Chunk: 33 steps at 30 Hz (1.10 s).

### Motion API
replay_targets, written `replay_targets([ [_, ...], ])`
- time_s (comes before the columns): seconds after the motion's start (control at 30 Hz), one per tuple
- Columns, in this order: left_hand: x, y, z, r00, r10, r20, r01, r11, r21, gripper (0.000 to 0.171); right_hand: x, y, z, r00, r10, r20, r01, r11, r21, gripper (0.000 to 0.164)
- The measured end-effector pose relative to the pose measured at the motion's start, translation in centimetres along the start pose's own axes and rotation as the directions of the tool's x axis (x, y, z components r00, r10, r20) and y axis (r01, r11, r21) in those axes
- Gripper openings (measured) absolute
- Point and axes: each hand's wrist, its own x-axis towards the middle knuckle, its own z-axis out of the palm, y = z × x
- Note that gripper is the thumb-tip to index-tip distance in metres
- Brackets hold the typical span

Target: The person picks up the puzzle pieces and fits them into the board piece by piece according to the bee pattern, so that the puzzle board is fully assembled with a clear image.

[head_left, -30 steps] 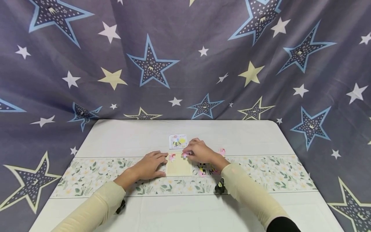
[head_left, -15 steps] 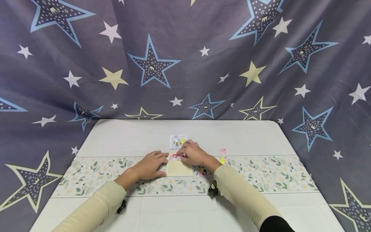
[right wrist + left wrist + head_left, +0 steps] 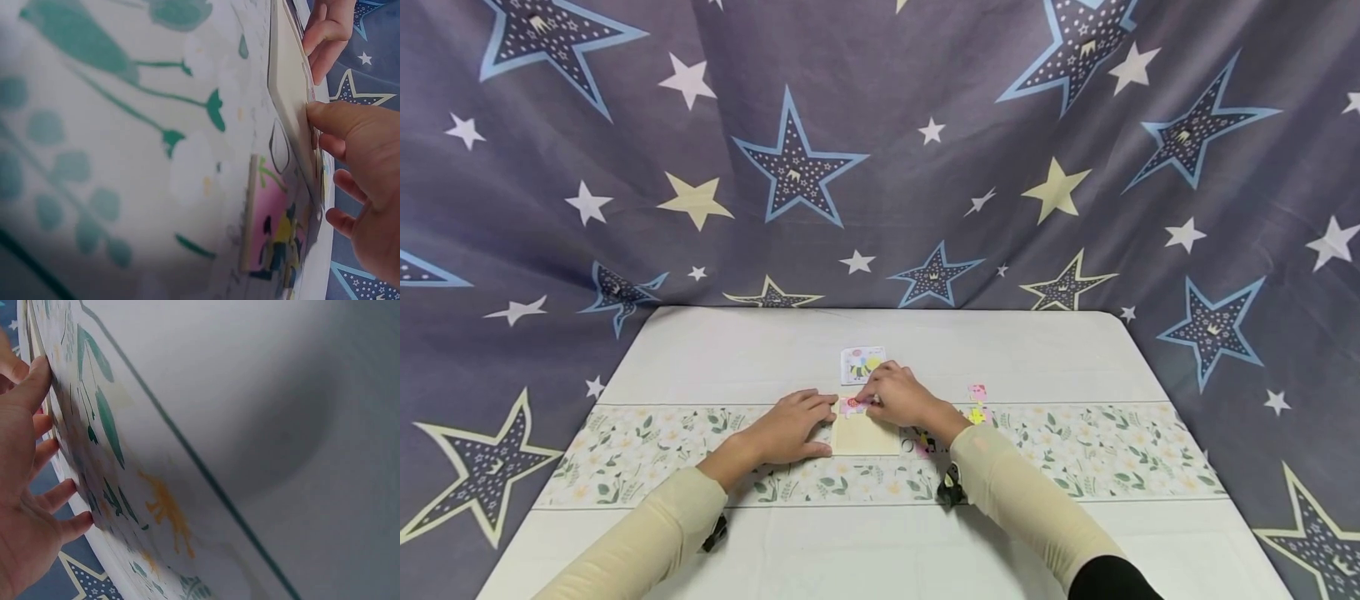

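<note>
A pale wooden puzzle board (image 3: 867, 437) lies on the table in the head view, with pink puzzle pieces (image 3: 852, 403) along its far edge. My right hand (image 3: 904, 397) pinches one of these pieces between thumb and fingers against the board; its fingers mostly hide it. At the board's left edge my left hand (image 3: 793, 427) rests with spread fingers touching the side. The left wrist view shows that hand's straight fingers (image 3: 55, 494) on the surface. In the right wrist view, the right thumb (image 3: 337, 117) bears down at the board (image 3: 289, 81).
Beyond the board lies a white picture card (image 3: 855, 364) with a bee. Loose puzzle pieces (image 3: 977, 392) sit to the right; others, including a pink one (image 3: 269, 219), lie beside the board, partly under the right wrist. A star-patterned curtain (image 3: 880, 150) hangs behind the table.
My right hand has moved left along the board's far edge, bringing its puzzle piece up against the one at the left corner. The left hand has stayed in place.
</note>
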Motion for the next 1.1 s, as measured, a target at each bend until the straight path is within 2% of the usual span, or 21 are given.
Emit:
replay_targets([
  [0.27,0.1,0.1,0.0,0.999,-0.024,0.022,0.024,1.0,-0.001,0.056,-0.2,-0.1,-0.5,1.0,-0.01,0.027,0.01,1.0,-0.006,0.024],
  [0.5,0.0,0.4,-0.2,0.999,-0.025,0.021,0.025,1.0,-0.018,0.055,-0.9,0.3,-1.7,0.999,-0.01,0.03,0.009,0.999,0.04,0.028],
  [0.73,0.0,0.5,-0.3,0.999,-0.037,0.034,0.038,0.999,-0.021,0.056,-2.1,2.1,-2.7,1.0,-0.008,0.01,0.007,0.997,0.082,0.029],
  [1.1,0.1,0.6,-0.3,0.999,-0.026,0.023,0.026,0.999,-0.023,0.055,-4.7,5.4,-4.1,0.997,0.066,-0.027,-0.063,0.995,0.078,0.029],
])
